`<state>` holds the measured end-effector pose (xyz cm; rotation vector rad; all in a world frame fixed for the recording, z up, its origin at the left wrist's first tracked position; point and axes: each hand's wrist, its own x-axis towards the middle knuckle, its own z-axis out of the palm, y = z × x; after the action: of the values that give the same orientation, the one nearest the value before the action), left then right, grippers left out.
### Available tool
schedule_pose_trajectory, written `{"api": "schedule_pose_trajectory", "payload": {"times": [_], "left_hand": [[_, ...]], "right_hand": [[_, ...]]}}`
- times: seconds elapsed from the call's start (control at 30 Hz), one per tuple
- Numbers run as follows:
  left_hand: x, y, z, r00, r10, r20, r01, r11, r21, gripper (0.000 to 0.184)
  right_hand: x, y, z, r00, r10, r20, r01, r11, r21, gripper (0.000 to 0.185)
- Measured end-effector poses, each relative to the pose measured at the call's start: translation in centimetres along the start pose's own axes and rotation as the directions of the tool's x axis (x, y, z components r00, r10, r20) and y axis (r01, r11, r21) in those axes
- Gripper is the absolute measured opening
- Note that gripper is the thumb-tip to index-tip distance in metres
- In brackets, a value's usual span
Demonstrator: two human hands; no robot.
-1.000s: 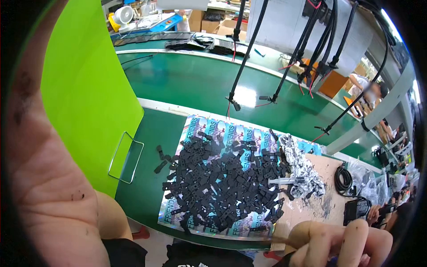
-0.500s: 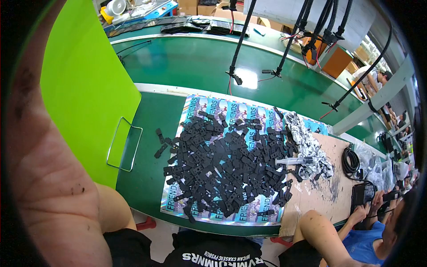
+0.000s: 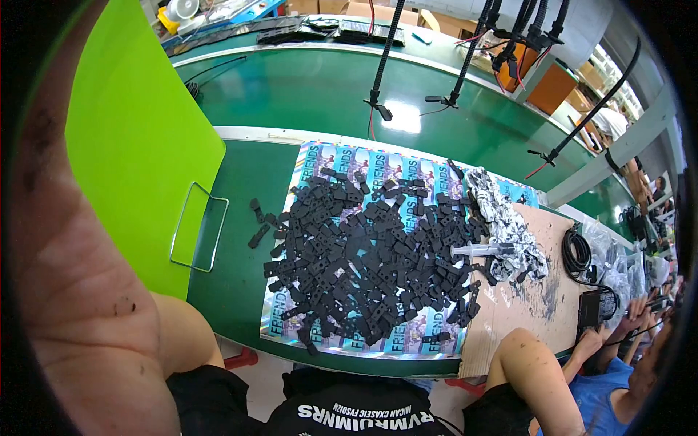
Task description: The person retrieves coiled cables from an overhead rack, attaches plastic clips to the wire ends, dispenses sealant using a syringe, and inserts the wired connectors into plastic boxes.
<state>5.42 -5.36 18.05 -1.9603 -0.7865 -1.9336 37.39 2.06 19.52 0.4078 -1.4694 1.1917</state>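
Very close to the camera, my left hand (image 3: 91, 291) fills the left edge, with its palm and wrist side showing and dark smudges on the skin. Its fingers lie outside the picture, so I cannot see whether they hold anything. Behind it stands a lime green panel (image 3: 149, 138) with a bent wire loop (image 3: 200, 227) at its lower right. My right arm is bent, its elbow (image 3: 520, 345) near the table's front edge, and the hand is out of view. A wide heap of small black plastic pieces (image 3: 349, 272) covers a printed sheet (image 3: 291, 328) in front of me.
Right of the heap lie a clear syringe (image 3: 476, 250), crumpled stained foil-like material (image 3: 502, 211) and brown cardboard (image 3: 502, 320). A black cable coil (image 3: 576, 251) sits beyond. Ribbed black cables (image 3: 382, 65) hang overhead. At right, a co-worker in a blue top (image 3: 614, 389) handles a black item.
The view has shifted slightly, so the table and heap sit a little higher in the picture. My left hand keeps its place. The co-worker's hands have moved a little.
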Motion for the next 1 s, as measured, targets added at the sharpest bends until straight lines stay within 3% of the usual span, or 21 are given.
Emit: {"api": "schedule_pose_trajectory", "payload": {"times": [0.6,1.0], "left_hand": [[0.0,0.0,0.5,1.0,0.011,0.002,-0.011,0.999,-0.037,0.042],[0.0,0.0,0.7,1.0,0.018,0.01,-0.018,0.999,-0.043,0.041]], "right_hand": [[0.3,-1.3,-1.3,0.989,-0.148,-0.02,0.144,0.98,-0.139,0.018],[-2.1,-4.9,0.4,0.911,-0.392,0.131,0.398,0.917,-0.028,0.017]]}}
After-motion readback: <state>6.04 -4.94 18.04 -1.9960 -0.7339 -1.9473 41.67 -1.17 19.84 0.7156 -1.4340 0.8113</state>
